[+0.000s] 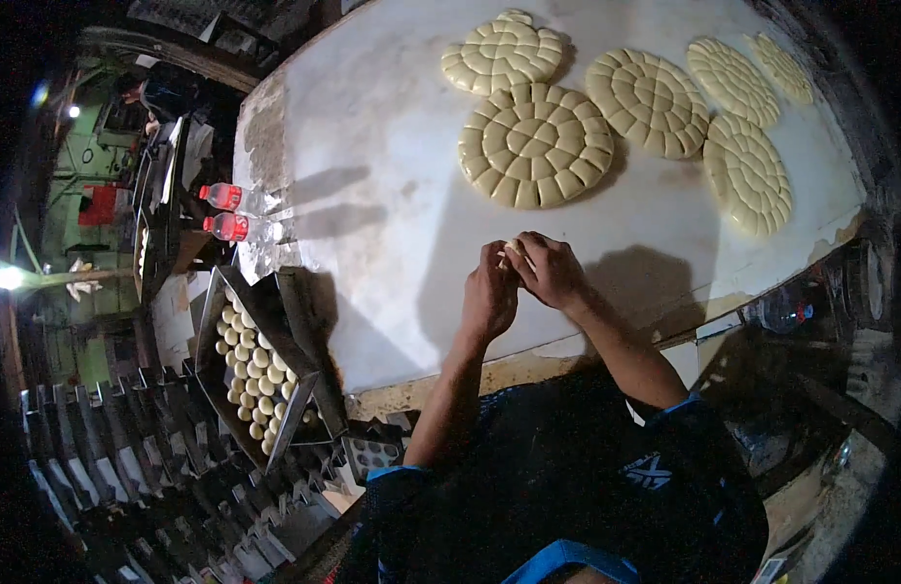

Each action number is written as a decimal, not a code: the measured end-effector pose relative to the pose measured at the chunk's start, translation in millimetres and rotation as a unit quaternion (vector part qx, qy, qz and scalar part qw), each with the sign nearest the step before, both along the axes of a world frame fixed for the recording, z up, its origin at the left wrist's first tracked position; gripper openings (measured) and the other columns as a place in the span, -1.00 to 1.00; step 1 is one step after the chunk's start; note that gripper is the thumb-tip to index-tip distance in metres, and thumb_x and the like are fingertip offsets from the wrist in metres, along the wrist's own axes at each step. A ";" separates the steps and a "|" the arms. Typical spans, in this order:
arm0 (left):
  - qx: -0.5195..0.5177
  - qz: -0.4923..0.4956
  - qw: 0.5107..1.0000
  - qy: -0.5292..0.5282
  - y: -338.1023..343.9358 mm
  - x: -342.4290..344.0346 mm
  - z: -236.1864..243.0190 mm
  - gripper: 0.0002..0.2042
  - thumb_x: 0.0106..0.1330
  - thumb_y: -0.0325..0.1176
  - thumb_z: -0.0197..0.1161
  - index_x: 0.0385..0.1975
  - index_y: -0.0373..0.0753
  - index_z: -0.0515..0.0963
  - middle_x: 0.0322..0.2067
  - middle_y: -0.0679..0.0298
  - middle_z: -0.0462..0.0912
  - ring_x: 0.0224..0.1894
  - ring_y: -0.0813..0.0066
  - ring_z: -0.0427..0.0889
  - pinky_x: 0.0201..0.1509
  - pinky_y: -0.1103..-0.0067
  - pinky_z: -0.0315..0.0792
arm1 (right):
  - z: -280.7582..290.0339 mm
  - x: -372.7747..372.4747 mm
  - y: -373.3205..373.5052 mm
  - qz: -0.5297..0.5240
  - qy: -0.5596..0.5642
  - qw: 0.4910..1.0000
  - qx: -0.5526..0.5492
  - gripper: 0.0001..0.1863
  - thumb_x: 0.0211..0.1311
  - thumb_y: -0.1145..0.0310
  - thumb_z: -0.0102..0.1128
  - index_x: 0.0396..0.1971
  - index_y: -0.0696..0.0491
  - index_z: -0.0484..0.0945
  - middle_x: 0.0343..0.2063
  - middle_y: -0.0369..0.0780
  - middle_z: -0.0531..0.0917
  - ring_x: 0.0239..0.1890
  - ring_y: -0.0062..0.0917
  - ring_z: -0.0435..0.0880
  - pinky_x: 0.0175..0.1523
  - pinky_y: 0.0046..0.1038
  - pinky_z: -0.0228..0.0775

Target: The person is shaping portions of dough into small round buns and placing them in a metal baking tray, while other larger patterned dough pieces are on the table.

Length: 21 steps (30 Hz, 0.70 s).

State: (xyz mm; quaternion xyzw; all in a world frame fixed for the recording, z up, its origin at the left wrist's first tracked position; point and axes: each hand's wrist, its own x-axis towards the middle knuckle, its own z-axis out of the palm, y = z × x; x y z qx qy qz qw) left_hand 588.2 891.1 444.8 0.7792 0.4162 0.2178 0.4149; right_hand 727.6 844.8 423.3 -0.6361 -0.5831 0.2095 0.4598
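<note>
Over the near part of the white table (382, 282), my left hand (490, 294) and my right hand (553, 272) meet, fingers curled together. A small piece of pale dough (512, 249) shows between the fingertips; most of it is hidden. Just beyond them lies a round slab of dough (538, 144), scored into many segments. Another scored slab (648, 102) sits to its right, and one (503, 54) with a small extra lump lies behind it. Farther right are three more slabs, one of them (747, 175) near the table's right edge.
At the table's left stand two clear bottles with red labels (226, 228). A metal tray (304, 389) of round dough balls (260, 362) rests tilted beside the table's left corner. Stacked dark racks (110, 448) fill the lower left. A person (168, 92) is at the far left.
</note>
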 end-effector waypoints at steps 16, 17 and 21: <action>-0.133 -0.111 0.984 0.049 1.7 -113.9 28.6 -0.64 0.38 -0.13 0.12 -0.10 -0.35 0.52 -0.29 -0.03 0.66 -0.24 0.01 0.66 -0.20 0.35 0.50 | 37.1 -81.8 -18.1 0.121 -0.121 0.984 -0.039 -0.78 0.02 0.37 0.31 -0.38 0.16 0.51 -0.41 -0.08 0.52 -0.36 -0.15 0.57 -0.22 -0.21 0.45; -0.067 -0.077 0.995 -0.014 -4.2 -130.5 24.4 -0.71 0.40 -0.18 0.12 -0.28 -0.33 0.54 -0.50 0.30 0.61 -0.53 0.62 0.49 -0.49 0.62 0.40 | 51.1 -94.3 -18.3 0.126 -0.126 0.983 -0.038 -0.78 0.02 0.37 0.31 -0.38 0.16 0.51 -0.41 -0.08 0.52 -0.36 -0.15 0.57 -0.22 -0.21 0.45; -0.108 0.050 0.982 -0.146 -26.7 -191.6 40.6 -0.73 0.40 -0.18 0.12 -0.22 -0.30 0.56 -0.51 0.35 0.55 -0.54 0.64 0.42 -0.46 0.67 0.35 | 68.4 -143.9 -28.9 0.161 0.044 0.985 -0.047 -0.75 0.18 0.29 0.21 -0.34 0.19 0.51 -0.47 -0.08 0.53 -0.40 -0.29 0.57 -0.26 -0.29 0.42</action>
